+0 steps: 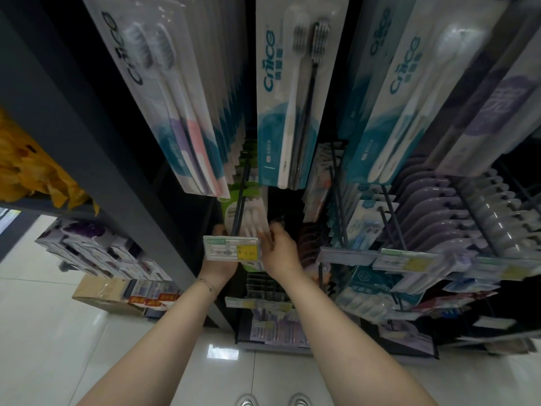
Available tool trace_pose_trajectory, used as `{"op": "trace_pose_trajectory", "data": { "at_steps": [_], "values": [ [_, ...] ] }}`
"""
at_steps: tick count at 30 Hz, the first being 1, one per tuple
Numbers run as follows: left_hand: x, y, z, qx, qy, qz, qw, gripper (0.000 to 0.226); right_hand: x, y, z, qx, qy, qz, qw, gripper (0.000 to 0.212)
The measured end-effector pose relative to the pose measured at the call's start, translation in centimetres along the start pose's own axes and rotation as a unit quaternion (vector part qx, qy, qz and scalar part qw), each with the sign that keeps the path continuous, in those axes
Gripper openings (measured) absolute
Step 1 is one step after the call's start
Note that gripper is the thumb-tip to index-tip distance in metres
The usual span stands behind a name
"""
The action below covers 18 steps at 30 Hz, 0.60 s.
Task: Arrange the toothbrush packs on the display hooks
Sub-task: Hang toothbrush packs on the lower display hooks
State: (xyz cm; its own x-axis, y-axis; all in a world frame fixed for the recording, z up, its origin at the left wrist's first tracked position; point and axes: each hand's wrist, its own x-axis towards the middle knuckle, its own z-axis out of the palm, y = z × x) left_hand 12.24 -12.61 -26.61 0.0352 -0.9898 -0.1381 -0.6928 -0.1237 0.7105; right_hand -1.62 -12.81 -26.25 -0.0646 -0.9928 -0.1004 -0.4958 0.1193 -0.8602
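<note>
A green-and-white toothbrush pack (248,212) hangs on a dark display hook (240,197) at mid height. My right hand (279,249) grips the pack's right edge with curled fingers. My left hand (218,266) reaches up behind the hook's price tag (231,249), which hides its fingers; a fingertip shows at the pack's left edge. Rows of white-and-teal toothbrush packs (288,92) hang on the hooks above.
More packs fill the hooks to the right (433,218), behind price tags (407,260). A dark shelf post (96,136) runs down the left. Boxes (96,253) and a cardboard carton (101,291) sit at lower left on the white tiled floor (58,332).
</note>
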Motion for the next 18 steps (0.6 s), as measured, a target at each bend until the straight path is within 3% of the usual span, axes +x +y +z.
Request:
{"op": "trace_pose_trajectory", "data": {
  "at_steps": [2,5,10,16,18],
  "values": [
    [0.2,-0.2,0.1,-0.027,0.021,0.0,0.999,0.015,-0.2,-0.2,0.1,-0.006,-0.011,0.002,1.0,0.019],
    [-0.4,0.3,-0.2,-0.061,0.014,-0.037,0.997,0.004,-0.7,-0.2,-0.4,-0.026,-0.013,-0.008,1.0,0.021],
    [-1.5,-0.5,-0.4,-0.081,-0.001,-0.024,0.996,0.009,-2.1,0.6,-2.0,-0.137,-0.01,-0.027,0.99,0.033],
    [-3.1,-0.2,0.1,0.029,-0.089,0.041,0.995,0.007,-4.7,2.0,-4.3,-0.306,-0.011,-0.063,0.95,0.033],
    [-3.3,0.1,0.5,0.083,-0.11,0.073,0.988,0.02,-5.6,2.5,-5.2,-0.336,-0.01,-0.064,0.94,0.031]
  ]
}}
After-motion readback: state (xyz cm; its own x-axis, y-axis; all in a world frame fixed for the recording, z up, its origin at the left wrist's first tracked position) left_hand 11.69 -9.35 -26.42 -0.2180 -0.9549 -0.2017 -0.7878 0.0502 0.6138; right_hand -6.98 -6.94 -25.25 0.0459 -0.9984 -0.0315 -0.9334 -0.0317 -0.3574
